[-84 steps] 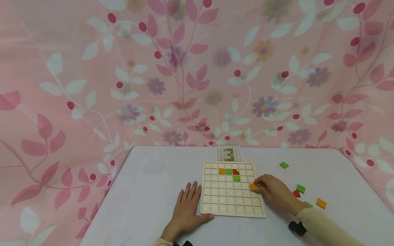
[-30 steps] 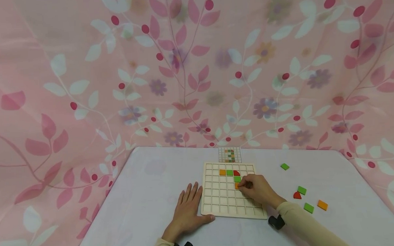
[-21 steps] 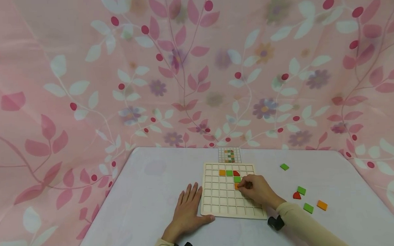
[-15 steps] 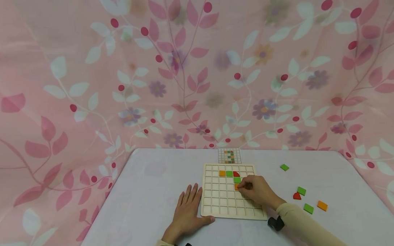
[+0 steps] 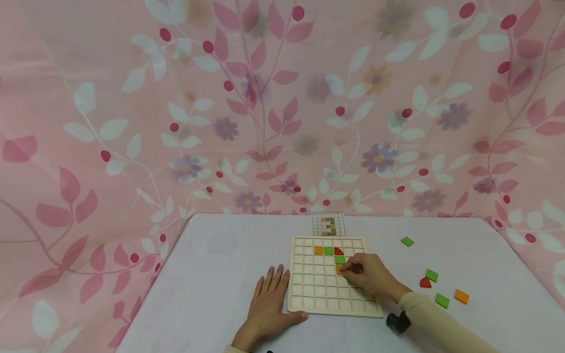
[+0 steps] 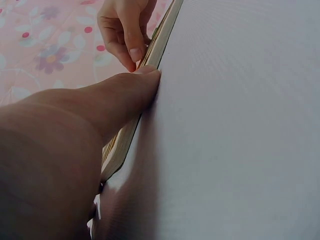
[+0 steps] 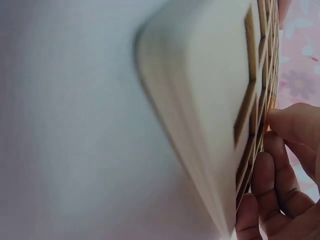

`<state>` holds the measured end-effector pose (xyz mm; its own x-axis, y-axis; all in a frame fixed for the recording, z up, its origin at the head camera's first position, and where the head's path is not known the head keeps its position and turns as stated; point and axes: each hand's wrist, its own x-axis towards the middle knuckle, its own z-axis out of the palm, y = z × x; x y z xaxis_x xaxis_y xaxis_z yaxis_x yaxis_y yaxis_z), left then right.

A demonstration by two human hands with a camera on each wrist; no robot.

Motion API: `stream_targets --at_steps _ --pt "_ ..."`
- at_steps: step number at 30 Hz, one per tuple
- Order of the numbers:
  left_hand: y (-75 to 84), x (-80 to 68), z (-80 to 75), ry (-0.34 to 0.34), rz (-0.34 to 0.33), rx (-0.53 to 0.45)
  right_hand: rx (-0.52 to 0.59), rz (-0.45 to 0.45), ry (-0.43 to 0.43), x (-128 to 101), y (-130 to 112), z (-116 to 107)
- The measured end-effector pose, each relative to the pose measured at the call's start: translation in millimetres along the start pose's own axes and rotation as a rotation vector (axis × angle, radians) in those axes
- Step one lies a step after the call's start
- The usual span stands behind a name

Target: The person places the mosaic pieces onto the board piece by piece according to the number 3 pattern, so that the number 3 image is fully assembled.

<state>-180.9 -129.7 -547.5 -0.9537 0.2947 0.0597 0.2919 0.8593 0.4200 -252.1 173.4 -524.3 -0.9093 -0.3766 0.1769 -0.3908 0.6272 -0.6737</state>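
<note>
On the wooden grid board (image 5: 331, 294), my right hand (image 5: 371, 276) rests over the right-hand squares with its fingers curled and the fingertips pinching an orange tile (image 5: 339, 269), which sits in the square just below the green tile (image 5: 340, 259). That tile was out at the board's right edge in my fingers about three seconds back; since then my hand has carried it inward to this square, and over the last second it has barely shifted, the pinch unchanged. Above it the row of another orange tile (image 5: 318, 250), a second green one (image 5: 328, 250) and a red quarter-round piece (image 5: 338, 251) lies as it did before. My left hand (image 5: 267, 306) lies flat on the white table (image 5: 211, 283) at the board's left edge, fingers straight and close together, thumb stretched along the near edge; it has stayed put throughout. The left wrist view shows that thumb (image 6: 125, 95) pressed against the board's side, with the fingers of my right hand (image 6: 125, 30) bent down onto the board beyond it. The right wrist view is filled by the blurred board seen edge-on, with my curled fingers (image 7: 280, 165) at its rim. Off to the right the loose pieces lie where they were: one green tile far back (image 5: 407, 241), then a green (image 5: 432, 275), a red (image 5: 425, 282), a green (image 5: 441, 300) and an orange (image 5: 461, 296). A small pattern card (image 5: 328, 224) lies just beyond the board's far edge.
</note>
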Motion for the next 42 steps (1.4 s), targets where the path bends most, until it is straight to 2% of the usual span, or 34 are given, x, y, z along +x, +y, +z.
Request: stream_targets --at_steps 3,12,20,27,30,33,42 --pt "0.2 -1.2 0.3 0.000 0.004 0.004 -0.029 0.010 0.018 -3 2 -5" --pt "0.1 -2.6 0.9 0.018 0.016 -0.006 -0.206 -0.011 0.216 -10 26 -39" --pt "-1.3 -3.0 -0.1 -0.017 -0.017 0.015 -0.301 0.127 0.272 -21 54 -79" --pt "-2.7 -1.7 1.9 -0.005 -0.013 0.023 -0.349 0.308 0.241 -29 89 -101" --pt "-2.8 -1.0 2.6 -0.003 -0.009 0.026 -0.350 0.347 0.204 -34 98 -104" --pt "-2.6 -0.5 3.2 -0.004 -0.003 0.030 -0.350 0.344 0.190 -38 104 -106" --pt "0.5 0.1 0.7 -0.005 -0.001 0.021 -0.336 0.296 0.221 -39 111 -108"
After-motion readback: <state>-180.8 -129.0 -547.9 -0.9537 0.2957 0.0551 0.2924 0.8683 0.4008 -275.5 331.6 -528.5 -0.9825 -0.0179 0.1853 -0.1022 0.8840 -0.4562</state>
